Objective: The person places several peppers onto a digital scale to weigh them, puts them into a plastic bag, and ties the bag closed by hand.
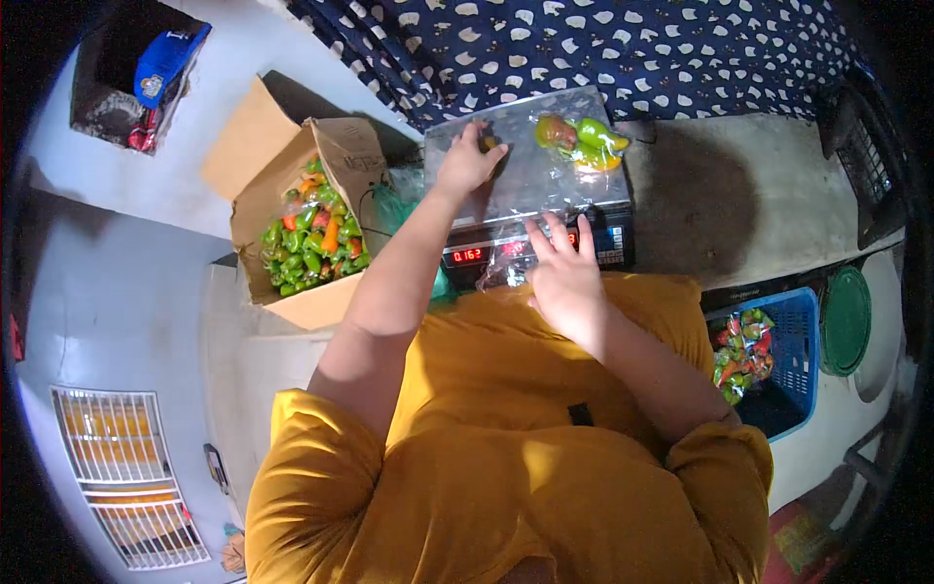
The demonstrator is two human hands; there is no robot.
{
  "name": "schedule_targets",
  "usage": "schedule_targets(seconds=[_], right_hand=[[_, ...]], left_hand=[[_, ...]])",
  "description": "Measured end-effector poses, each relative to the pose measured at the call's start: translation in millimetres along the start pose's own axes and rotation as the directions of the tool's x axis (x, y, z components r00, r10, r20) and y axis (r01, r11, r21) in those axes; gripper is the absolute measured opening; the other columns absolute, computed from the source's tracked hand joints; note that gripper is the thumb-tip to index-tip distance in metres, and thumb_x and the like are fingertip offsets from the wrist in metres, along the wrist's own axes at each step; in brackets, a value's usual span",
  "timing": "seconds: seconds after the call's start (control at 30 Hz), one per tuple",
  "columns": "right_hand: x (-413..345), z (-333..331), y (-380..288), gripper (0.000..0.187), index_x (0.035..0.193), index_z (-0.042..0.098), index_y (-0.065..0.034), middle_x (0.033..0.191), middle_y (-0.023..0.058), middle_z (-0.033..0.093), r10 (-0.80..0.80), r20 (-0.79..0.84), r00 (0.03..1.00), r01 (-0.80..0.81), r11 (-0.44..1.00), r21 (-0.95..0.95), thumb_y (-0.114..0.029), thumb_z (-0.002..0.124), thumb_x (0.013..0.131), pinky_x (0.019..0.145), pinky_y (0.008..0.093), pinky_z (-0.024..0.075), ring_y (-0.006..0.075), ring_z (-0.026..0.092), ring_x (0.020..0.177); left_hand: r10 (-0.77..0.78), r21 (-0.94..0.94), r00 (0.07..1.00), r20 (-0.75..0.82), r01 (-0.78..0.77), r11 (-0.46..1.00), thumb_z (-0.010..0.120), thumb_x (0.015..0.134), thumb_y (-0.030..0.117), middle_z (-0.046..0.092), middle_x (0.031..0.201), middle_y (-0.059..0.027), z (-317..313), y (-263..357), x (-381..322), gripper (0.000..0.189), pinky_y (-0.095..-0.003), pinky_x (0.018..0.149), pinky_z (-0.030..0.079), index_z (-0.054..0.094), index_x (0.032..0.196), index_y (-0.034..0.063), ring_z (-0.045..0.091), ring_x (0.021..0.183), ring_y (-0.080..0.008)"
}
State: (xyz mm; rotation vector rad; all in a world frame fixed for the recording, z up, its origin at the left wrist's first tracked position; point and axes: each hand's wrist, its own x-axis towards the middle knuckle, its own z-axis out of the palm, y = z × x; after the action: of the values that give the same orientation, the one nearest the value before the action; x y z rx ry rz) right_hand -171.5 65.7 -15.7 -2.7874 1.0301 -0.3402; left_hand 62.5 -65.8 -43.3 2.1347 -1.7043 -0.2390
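A digital scale with a steel platform (pixel 503 186) stands before me, its red display lit along the near side. On the platform's right part lie several green, yellow and reddish peppers (pixel 584 140) in clear plastic. My left hand (pixel 469 164) is over the platform's left part, finger and thumb apart. Between them shows a small dark yellowish patch; whether it is an object or a reflection, I cannot tell. My right hand (pixel 565 281) is spread over the scale's near edge, beside crumpled clear plastic film (pixel 503 266), covering part of the display.
Left of the scale, an open cardboard box (pixel 317 310) holds many loose peppers, with green plastic (pixel 394 208) beside it. At right, a blue crate (pixel 799 365) holds bagged peppers near a green round lid (pixel 846 321). A patterned dark blue cloth (pixel 584 51) hangs behind the scale.
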Motion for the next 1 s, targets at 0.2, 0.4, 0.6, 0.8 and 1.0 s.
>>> schedule_targets(seconds=[0.2,0.4,0.6,0.8,1.0], right_hand=[[8.3,7.9,-4.0,0.021,0.095,0.068,-0.0142,0.113,0.0073,0.057,0.027,0.268,0.963,-0.023,1.000,-0.019,-0.019,0.064,0.075,0.095,0.0449,0.0331,0.0253,0.047,0.114],[19.6,29.2,0.5,0.023,0.100,0.066,-0.0135,0.098,0.0073,0.068,0.107,0.441,0.891,-0.140,0.989,0.044,-0.012,0.052,0.083,0.086,0.0417,0.0413,0.0242,0.064,0.095],[28.9,37.5,-0.4,0.020,0.093,0.069,-0.0125,0.098,0.0065,0.069,0.132,0.569,0.812,-0.122,0.991,-0.055,-0.010,0.052,0.083,0.085,0.0413,0.0426,0.0245,0.065,0.093],[19.7,3.9,-4.6,0.016,0.077,0.072,-0.0130,0.104,0.0070,0.065,0.090,0.236,0.968,-0.126,0.982,0.144,-0.025,0.062,0.079,0.091,0.0379,0.0377,0.0232,0.056,0.105],[-6.6,-0.2,-45.6,0.042,0.116,0.064,-0.0264,0.152,0.0135,0.016,0.032,0.487,0.873,0.024,0.994,-0.108,-0.050,0.060,0.082,0.108,0.0624,0.0024,0.0366,0.007,0.140]], left_hand=[[-0.060,-0.288,0.986,0.152,0.103,0.952,0.072,0.073,0.037,0.063,0.092,-0.0178,-9.1,-34.2,-3.0,0.062,-0.0376,0.077,0.050,0.047,0.120,0.0054,0.063,0.083,-0.0325],[-0.099,-0.917,0.941,0.323,0.337,0.214,0.062,0.087,0.016,0.056,0.096,-0.0117,-56.6,5.3,-79.2,0.054,-0.0287,0.061,0.048,0.031,0.130,0.0091,0.058,0.074,-0.0174],[-0.070,-0.965,0.966,0.250,0.244,-0.093,0.058,0.089,0.016,0.056,0.105,-0.0134,-73.3,-1.4,-156.3,0.060,-0.0297,0.065,0.047,0.025,0.140,0.0154,0.056,0.077,-0.0190],[-0.154,-0.980,0.974,0.166,0.181,0.086,0.063,0.087,0.013,0.053,0.092,-0.0052,-84.7,9.0,-201.5,0.072,-0.0255,0.061,0.044,0.018,0.143,0.0165,0.052,0.071,-0.0126],[-0.196,-0.972,0.965,0.173,0.200,0.127,0.044,0.095,0.044,0.052,0.085,-0.0012,-91.8,8.4,-204.9,0.039,-0.0247,0.058,0.037,0.043,0.120,0.0129,0.042,0.063,-0.0095]])
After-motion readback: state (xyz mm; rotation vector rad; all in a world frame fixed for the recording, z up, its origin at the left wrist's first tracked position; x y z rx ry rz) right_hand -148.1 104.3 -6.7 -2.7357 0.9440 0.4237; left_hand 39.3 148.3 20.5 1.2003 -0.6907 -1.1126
